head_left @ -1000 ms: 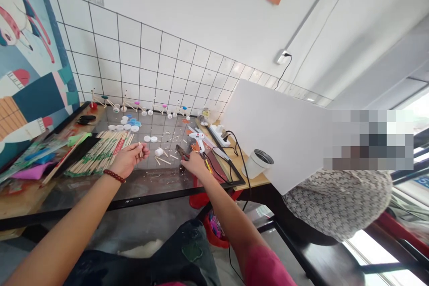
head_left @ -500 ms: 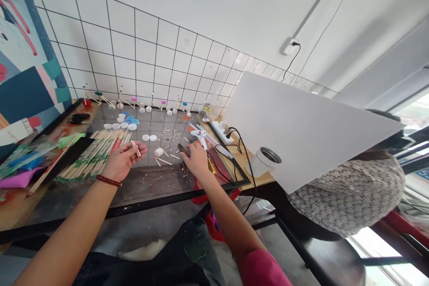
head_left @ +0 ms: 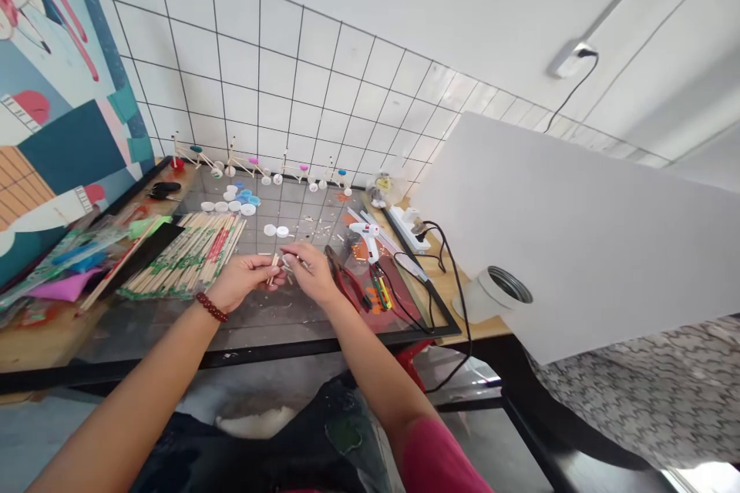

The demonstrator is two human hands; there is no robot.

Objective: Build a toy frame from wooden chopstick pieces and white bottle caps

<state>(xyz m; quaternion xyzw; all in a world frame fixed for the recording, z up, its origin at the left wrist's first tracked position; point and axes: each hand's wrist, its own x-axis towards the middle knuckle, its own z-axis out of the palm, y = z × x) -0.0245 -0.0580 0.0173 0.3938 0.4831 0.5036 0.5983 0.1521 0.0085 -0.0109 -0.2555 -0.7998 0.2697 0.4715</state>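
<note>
Short sticks in left hand, above worktop

Short sticks: pale, thin, a few, roughly upright between the two hands. Worktop: dark, glossy, black-edged, littered with offcuts. Bundle of long sticks left, white caps behind, glue gun and red-handled pliers right. Wire grid against white wall behind; big white board at right. Left hand: thumb and fingers pinched on the sticks. Right hand: half-curled, fingertips right beside them; can't tell if it grips anything.
</note>
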